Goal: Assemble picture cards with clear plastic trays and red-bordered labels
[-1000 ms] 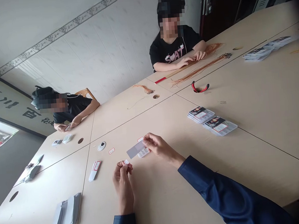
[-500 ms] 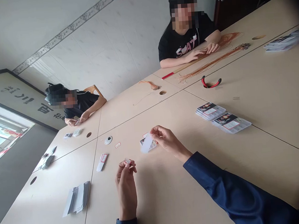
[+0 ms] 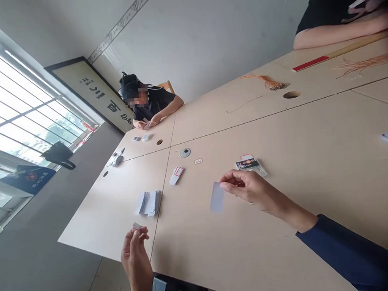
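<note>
My right hand (image 3: 250, 188) pinches a pale grey card (image 3: 216, 197) by its top edge, and the card hangs just above the tan table (image 3: 314, 155). My left hand (image 3: 135, 256) is raised near the table's front edge, its fingertips closed on a tiny white piece (image 3: 137, 226). A small printed packet (image 3: 250, 164) lies on the table just beyond my right hand. A stack of white cards (image 3: 149, 203) lies between my two hands, to the left.
A red-and-white label strip (image 3: 176, 174), a small sticker (image 3: 198, 161) and a round grey cap (image 3: 185, 152) lie further back. One person (image 3: 151, 105) sits at the far left corner, another person's arm (image 3: 339, 31) rests at the far right. A large window fills the left.
The view has swung left and down. My right hand lifted the grey card off the packet and drew it toward me. My left hand dropped toward the table's edge, still pinching the piece.
</note>
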### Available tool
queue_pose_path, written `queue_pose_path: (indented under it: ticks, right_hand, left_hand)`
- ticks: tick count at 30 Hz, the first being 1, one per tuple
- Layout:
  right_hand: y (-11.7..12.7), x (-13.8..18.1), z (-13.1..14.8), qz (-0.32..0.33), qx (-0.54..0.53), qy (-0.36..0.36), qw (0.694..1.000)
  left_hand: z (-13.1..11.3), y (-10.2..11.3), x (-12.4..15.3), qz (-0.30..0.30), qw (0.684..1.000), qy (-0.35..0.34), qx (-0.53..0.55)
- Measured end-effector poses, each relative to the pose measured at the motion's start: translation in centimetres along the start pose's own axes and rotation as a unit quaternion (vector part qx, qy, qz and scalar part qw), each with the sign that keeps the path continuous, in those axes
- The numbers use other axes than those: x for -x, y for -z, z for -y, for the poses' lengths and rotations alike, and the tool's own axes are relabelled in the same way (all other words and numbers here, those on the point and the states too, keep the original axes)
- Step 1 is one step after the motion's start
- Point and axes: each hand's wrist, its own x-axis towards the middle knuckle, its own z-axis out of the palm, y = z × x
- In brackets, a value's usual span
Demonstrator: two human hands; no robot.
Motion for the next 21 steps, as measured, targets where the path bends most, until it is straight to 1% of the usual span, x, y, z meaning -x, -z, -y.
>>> queue_pose_path:
  ticks: [2,3,5,6,8,10,12,13,14,16,18,21]
  right_hand:
    - [-3.3,-1.3,1.1,0.038,0.0,0.014,0.999]
    - [-5.1,-2.2,1.6,0.055,0.005,0.018,0.998]
    - [-8.7,-4.2,2.4,0.077,0.015,0.019,0.997]
    - [-10.4,-5.3,2.6,0.088,0.017,0.014,0.996]
    - [-13.9,-7.4,2.9,0.11,0.013,-0.014,0.994]
    - [-17.1,-9.3,2.9,0.123,0.034,-0.042,0.991]
    - [-19.9,-10.9,2.7,0.14,0.1,-0.042,0.984]
    - [-21.1,-11.5,2.7,0.149,0.147,-0.03,0.977]
    - [-22.1,-12.0,2.6,0.156,0.188,-0.017,0.97]
    - [-23.5,-12.8,2.4,0.159,0.25,0.006,0.955]
    - [-24.3,-13.3,2.2,0.154,0.285,0.016,0.946]
    - [-24.8,-13.7,1.8,0.149,0.337,0.04,0.929]
  left_hand:
    - [0.2,1.7,-1.5,-0.028,1.0,-0.004,-0.007]
    - [0.4,2.1,-2.0,-0.028,1.0,0.002,-0.004]
    - [0.7,2.2,-2.6,-0.025,0.999,0.023,0.011]
    - [0.8,2.0,-2.7,-0.029,0.999,0.034,0.02]
    - [0.8,1.4,-2.5,-0.068,0.995,0.05,0.054]
    - [0.5,0.6,-2.1,-0.099,0.986,0.094,0.093]
    - [0.2,-0.2,-1.6,-0.119,0.974,0.143,0.125]
    - [0.1,-0.6,-1.4,-0.12,0.969,0.164,0.143]
    - [0.0,-1.0,-1.1,-0.121,0.963,0.179,0.16]
    - [-0.1,-1.5,-0.7,-0.128,0.957,0.187,0.183]
    - [-0.1,-2.0,-0.6,-0.137,0.953,0.185,0.195]
    - [-0.1,-2.3,-0.8,-0.136,0.951,0.182,0.208]
